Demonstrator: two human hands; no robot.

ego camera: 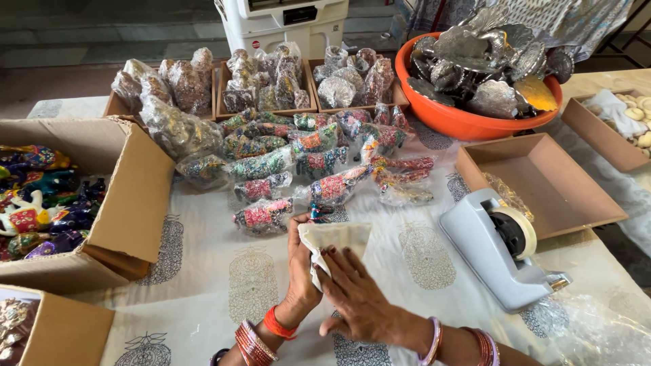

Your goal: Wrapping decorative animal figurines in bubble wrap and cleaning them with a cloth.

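Pressing down at the lower middle of the frame, both hands work one small bundle in pale paper (336, 240). The left hand (300, 271) stands on edge against the bundle's left side, fingers curled round it and closed on the paper. The right hand (356, 298) lies flat and spread, its fingertips resting on the paper's lower right corner, holding nothing of its own. What is inside the wrapping is hidden.

The bundle lies just above and between the two hands, touching both, on the printed cloth-covered table (203, 271). Its long axis runs roughly left to right across the frame, tilted slightly up toward the right. The left hand is the nearer, wrapped around its end; the right only pins a corner.

Just above the bundle lies a heap of bagged painted figurines (298, 163). A grey tape dispenser (498, 247) sits to the right, near the right hand but apart from it, with an empty shallow brown tray (542, 183) beyond. An open cardboard box (129, 196) of coloured figures stands at the left edge, and an orange bowl (461, 118) of silvery pieces at the upper right
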